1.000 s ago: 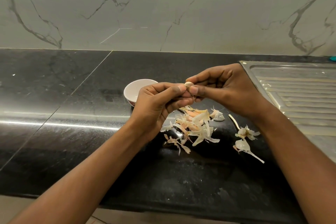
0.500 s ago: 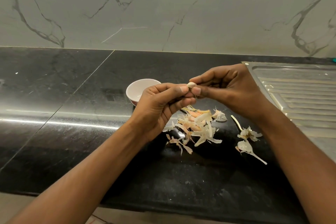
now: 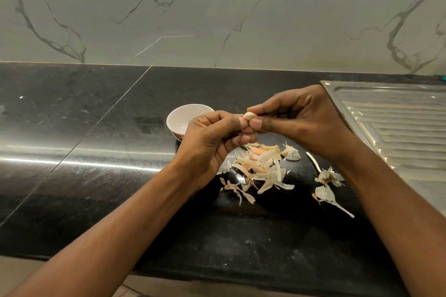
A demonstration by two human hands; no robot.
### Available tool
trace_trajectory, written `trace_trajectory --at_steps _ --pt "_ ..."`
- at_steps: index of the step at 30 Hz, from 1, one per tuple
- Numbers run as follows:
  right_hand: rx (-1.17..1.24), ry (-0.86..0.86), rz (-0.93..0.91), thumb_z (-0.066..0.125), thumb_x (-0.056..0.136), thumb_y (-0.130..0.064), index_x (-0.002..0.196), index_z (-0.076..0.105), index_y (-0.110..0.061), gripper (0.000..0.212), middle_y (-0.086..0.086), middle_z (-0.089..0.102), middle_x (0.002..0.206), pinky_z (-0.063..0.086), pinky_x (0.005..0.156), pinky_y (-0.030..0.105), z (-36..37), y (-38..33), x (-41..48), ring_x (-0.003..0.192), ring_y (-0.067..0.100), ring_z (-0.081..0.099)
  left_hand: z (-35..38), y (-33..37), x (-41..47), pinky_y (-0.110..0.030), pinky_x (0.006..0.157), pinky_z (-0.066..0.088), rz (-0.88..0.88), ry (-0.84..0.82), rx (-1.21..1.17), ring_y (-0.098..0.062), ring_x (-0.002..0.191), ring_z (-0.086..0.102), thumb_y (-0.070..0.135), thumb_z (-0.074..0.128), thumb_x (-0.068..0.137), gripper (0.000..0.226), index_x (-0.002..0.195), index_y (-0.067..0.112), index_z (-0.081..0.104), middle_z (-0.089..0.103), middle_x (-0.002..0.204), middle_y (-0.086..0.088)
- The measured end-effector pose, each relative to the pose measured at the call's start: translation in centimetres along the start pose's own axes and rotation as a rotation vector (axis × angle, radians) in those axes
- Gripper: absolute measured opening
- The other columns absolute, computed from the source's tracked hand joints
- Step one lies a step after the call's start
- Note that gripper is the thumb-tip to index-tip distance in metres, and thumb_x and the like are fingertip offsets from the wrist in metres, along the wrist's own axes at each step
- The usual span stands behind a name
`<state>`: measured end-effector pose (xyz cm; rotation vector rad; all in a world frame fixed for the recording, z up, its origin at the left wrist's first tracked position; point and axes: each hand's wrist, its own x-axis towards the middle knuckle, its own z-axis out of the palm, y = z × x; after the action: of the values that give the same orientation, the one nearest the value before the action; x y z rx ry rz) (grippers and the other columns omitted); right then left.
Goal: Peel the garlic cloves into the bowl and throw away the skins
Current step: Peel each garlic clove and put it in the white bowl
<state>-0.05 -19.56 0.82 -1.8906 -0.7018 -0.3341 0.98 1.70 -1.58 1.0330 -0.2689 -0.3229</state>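
Garlic clove [image 3: 249, 115] pinched between left hand [image 3: 212, 142] and right hand [image 3: 304, 118] over scattered skins [image 3: 260, 166], bowl [image 3: 183, 116] partly behind left hand.

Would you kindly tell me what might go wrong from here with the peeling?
The garlic clove is pinched at the fingertips of the left hand and right hand, beside the bowl rather than over it; it might slip onto the skins. The right forearm hangs close over stray skins and might sweep them off the counter.
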Motion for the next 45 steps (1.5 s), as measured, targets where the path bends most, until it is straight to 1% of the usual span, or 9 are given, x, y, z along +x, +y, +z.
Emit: trace_trajectory --at_steps 5,12,20,22,26,29,34,38,45 --pt "0.064 0.016 0.037 0.08 0.088 -0.002 0.116 0.077 0.003 0.028 0.011 0.082 0.105 0.067 0.085 0.035 0.0 0.0 0.0 0.096 0.024 0.081 0.2 0.1 0.0 -0.022 0.064 0.061 0.05 0.005 0.049 -0.021 0.066 0.073 0.007 0.073 0.082 0.006 0.08 0.001 0.074 0.075 0.08 -0.017" --pt "0.131 0.016 0.131 0.076 0.091 -0.01 0.116 0.076 -0.004 0.026 0.01 0.082 0.103 0.067 0.078 0.03 0.1 -0.1 0.1 0.089 0.025 0.081 0.0 0.1 0.3 -0.022 0.062 0.059 0.118 0.029 0.176 -0.021 0.068 0.07 0.0 0.066 0.097 0.01 0.094 -0.002 0.075 0.075 0.082 -0.018" --pt "0.178 -0.008 0.19 0.071 0.096 -0.003 0.118 0.074 -0.001 0.022 0.012 0.081 0.1 0.065 0.077 0.028 -0.1 0.4 0.0 0.085 0.02 0.079 0.2 0.1 0.3 -0.023 0.06 0.059 0.123 0.024 0.222 -0.021 0.063 0.068 -0.002 0.066 0.097 0.014 0.088 0.003 0.076 0.075 0.081 -0.02" --pt "0.192 0.003 0.2 0.068 0.099 -0.003 0.12 0.072 0.0 0.022 0.014 0.081 0.101 0.065 0.079 0.028 -0.1 0.4 0.0 0.087 0.023 0.079 0.2 0.1 0.2 -0.022 0.059 0.058 0.119 0.032 0.221 -0.02 0.061 0.068 -0.004 0.065 0.097 0.014 0.088 0.002 0.075 0.074 0.079 -0.017" --pt "0.233 0.045 0.199 0.06 0.104 -0.007 0.125 0.068 0.001 0.024 0.016 0.081 0.11 0.064 0.085 0.031 -0.8 0.3 0.0 0.1 0.031 0.08 0.1 -0.1 0.3 -0.022 0.057 0.057 0.124 0.044 0.226 -0.02 0.06 0.068 -0.007 0.064 0.096 0.012 0.09 -0.002 0.072 0.071 0.074 -0.015" --pt "0.256 0.041 0.212 0.06 0.103 -0.009 0.125 0.068 0.001 0.026 0.016 0.08 0.112 0.065 0.088 0.034 -1.3 0.3 0.0 0.102 0.034 0.079 0.0 -0.1 0.3 -0.023 0.058 0.057 0.135 0.051 0.23 -0.022 0.061 0.068 -0.007 0.065 0.095 0.01 0.089 -0.002 0.072 0.071 0.074 -0.014" --pt "0.259 -0.031 0.246 0.061 0.102 -0.005 0.127 0.068 0.003 0.027 0.019 0.08 0.111 0.062 0.086 0.033 -1.4 0.8 0.0 0.098 0.031 0.078 -0.1 -0.2 0.4 -0.025 0.059 0.059 0.159 0.048 0.288 -0.024 0.062 0.069 -0.007 0.071 0.091 0.003 0.091 -0.004 0.073 0.072 0.075 -0.018" --pt "0.207 -0.068 0.251 0.067 0.098 -0.011 0.125 0.072 -0.001 0.03 0.016 0.079 0.108 0.062 0.084 0.032 -1.7 1.0 0.1 0.093 0.027 0.075 -0.2 -0.4 0.4 -0.026 0.062 0.06 0.175 0.046 0.341 -0.024 0.066 0.069 -0.01 0.074 0.087 0.008 0.092 -0.003 0.074 0.072 0.079 -0.019" --pt "0.093 -0.105 0.244 0.07 0.096 -0.015 0.124 0.075 -0.005 0.03 0.008 0.081 0.108 0.062 0.082 0.029 -1.5 1.1 0.1 0.095 0.024 0.077 -0.3 -0.6 0.5 -0.032 0.071 0.063 0.142 0.061 0.346 -0.033 0.076 0.073 -0.003 0.07 0.094 0.01 0.098 -0.003 0.079 0.077 0.089 -0.026"
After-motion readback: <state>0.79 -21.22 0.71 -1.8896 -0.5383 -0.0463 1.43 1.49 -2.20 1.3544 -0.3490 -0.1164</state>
